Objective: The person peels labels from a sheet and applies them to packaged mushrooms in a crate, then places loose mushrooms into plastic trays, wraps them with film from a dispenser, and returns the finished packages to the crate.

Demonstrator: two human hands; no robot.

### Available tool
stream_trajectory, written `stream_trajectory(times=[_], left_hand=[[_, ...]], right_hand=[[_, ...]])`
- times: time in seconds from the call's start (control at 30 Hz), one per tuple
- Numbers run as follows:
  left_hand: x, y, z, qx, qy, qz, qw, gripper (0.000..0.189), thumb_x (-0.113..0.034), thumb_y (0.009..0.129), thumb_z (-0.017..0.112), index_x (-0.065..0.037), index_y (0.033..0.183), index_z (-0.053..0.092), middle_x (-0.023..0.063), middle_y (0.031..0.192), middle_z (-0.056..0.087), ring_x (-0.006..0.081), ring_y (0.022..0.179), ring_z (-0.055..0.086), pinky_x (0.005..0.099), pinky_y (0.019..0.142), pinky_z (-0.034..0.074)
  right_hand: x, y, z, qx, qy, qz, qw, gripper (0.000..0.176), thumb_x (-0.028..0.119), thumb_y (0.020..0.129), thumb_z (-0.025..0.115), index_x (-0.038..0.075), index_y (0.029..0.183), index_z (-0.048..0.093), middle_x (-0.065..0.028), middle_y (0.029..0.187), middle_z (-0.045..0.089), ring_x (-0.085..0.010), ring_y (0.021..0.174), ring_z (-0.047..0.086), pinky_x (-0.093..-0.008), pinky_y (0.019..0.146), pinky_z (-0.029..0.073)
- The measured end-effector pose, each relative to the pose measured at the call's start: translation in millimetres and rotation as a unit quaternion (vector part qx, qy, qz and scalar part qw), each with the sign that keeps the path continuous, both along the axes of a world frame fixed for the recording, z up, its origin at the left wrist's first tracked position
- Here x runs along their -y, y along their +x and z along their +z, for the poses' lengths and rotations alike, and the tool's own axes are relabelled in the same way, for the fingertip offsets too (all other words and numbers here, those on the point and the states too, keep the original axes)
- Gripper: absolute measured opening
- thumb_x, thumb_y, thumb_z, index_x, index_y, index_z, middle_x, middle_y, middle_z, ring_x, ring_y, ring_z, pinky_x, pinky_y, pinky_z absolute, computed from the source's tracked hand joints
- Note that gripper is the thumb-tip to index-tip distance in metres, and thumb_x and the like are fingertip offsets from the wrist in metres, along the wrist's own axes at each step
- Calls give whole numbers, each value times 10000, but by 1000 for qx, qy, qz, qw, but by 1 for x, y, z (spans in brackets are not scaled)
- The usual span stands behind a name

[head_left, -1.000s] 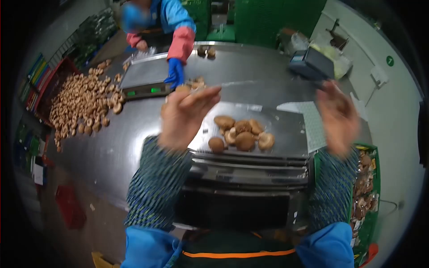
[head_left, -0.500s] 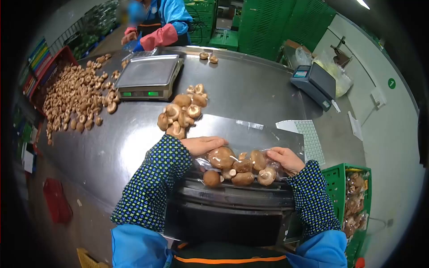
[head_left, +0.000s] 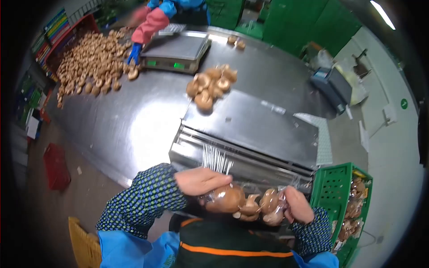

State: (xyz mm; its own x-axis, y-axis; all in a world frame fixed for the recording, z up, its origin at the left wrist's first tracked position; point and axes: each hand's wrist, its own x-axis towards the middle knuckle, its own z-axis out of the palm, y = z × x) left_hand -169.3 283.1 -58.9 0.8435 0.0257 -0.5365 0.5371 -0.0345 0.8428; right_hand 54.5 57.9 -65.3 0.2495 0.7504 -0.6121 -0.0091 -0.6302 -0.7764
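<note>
Close to my body, a pack of brown mushrooms (head_left: 227, 199) shines under clear plastic film. My left hand (head_left: 203, 180) grips its left end, with the thumb along the top and most fingers hidden below. The opposite end is held by my right hand (head_left: 298, 205), fingers curled round the film. Just beyond lies the film-wrapping machine (head_left: 250, 156), whose flat metal plate (head_left: 254, 123) shows past its rollers. A small heap of loose mushrooms (head_left: 210, 85) rests at the plate's far left corner.
A scale (head_left: 174, 49) stands beside a large mushroom pile (head_left: 91, 62). Across the table, a co-worker's blue-gloved hand (head_left: 134, 53) is at that pile. To my right is a green crate (head_left: 333, 185) with wrapped packs. A label printer (head_left: 331, 87) sits at the back right.
Both my hands have drawn the mushroom pack off the machine toward my body. My view has shifted. The co-worker's gloved hand has reached down to the mushroom pile.
</note>
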Motion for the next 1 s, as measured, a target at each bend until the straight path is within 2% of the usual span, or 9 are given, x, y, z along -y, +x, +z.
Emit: stream_trajectory(times=[0.1, 0.2, 0.3, 0.43, 0.53, 0.73, 0.8, 0.87, 1.0], left_hand=[[9, -58, -80, -17, -6, 41, 999, 391, -324, 882, 538, -7, 1108, 567, 81, 928, 634, 135, 818, 597, 265, 733, 499], [22, -75, -95, -26, 16, 3, 1000, 341, -261, 823, 643, 7, 1031, 607, 68, 883, 647, 114, 796, 593, 255, 716, 492], [55, -82, -111, 0, -131, 234, 963, 209, -170, 859, 588, 21, 940, 616, 57, 845, 642, 80, 799, 585, 219, 703, 480], [95, -76, -117, 109, -184, 353, 911, 233, -151, 913, 494, 27, 1049, 556, 64, 981, 618, 97, 913, 569, 238, 814, 451], [104, -57, -102, 102, 127, 284, 945, 223, -181, 920, 477, 1, 1000, 578, 77, 929, 629, 106, 860, 590, 243, 750, 455], [106, -23, -128, 194, -3, 564, 803, 225, -220, 932, 456, -21, 869, 538, 13, 673, 537, 64, 587, 501, 210, 549, 420], [100, -17, -122, 164, -136, 675, 706, 205, -233, 931, 459, -65, 828, 516, -29, 572, 426, 46, 482, 403, 187, 428, 325], [90, -39, -109, 167, -188, 756, 605, 197, -227, 933, 451, -88, 804, 503, -40, 552, 393, 38, 438, 353, 189, 383, 277], [125, -126, -118, 78, -224, 777, 584, 234, -232, 938, 419, -106, 748, 474, -44, 540, 382, 35, 411, 345, 187, 358, 277]], right_hand=[[26, -26, -43, -53, -27, -103, 993, 285, 305, 952, 338, 60, 870, 459, -42, 644, 472, -99, 329, 374, -218, 255, 280], [53, -31, -88, 78, -1, -68, 995, 316, 271, 947, 384, 18, 858, 550, -37, 710, 548, -98, 555, 511, -233, 525, 433], [79, -47, -101, 11, -10, -176, 984, 318, 240, 938, 422, -22, 874, 591, -36, 756, 587, -85, 703, 525, -232, 657, 424], [85, -68, -99, 156, 13, -170, 973, 263, 184, 918, 473, -52, 917, 589, -27, 757, 589, -55, 737, 496, -216, 651, 415], [92, -62, -107, 176, 46, -161, 970, 264, 186, 918, 474, -53, 911, 586, -28, 708, 579, -58, 657, 507, -215, 590, 418], [114, -79, -114, 210, 16, -217, 953, 314, 245, 934, 452, 34, 703, 488, 18, 528, 444, -54, 439, 401, -210, 392, 335], [106, -85, -111, 51, 55, -443, 893, 286, 247, 927, 468, 46, 723, 478, 40, 482, 346, -43, 407, 322, -212, 356, 258], [118, -72, -83, -171, 72, -488, 853, 257, 275, 917, 481, 115, 718, 462, 53, 464, 288, -59, 374, 277, -226, 343, 201], [161, -73, -88, -434, 55, -515, 738, 214, 282, 918, 463, 114, 786, 475, 19, 541, 362, -114, 445, 360, -227, 448, 328]])
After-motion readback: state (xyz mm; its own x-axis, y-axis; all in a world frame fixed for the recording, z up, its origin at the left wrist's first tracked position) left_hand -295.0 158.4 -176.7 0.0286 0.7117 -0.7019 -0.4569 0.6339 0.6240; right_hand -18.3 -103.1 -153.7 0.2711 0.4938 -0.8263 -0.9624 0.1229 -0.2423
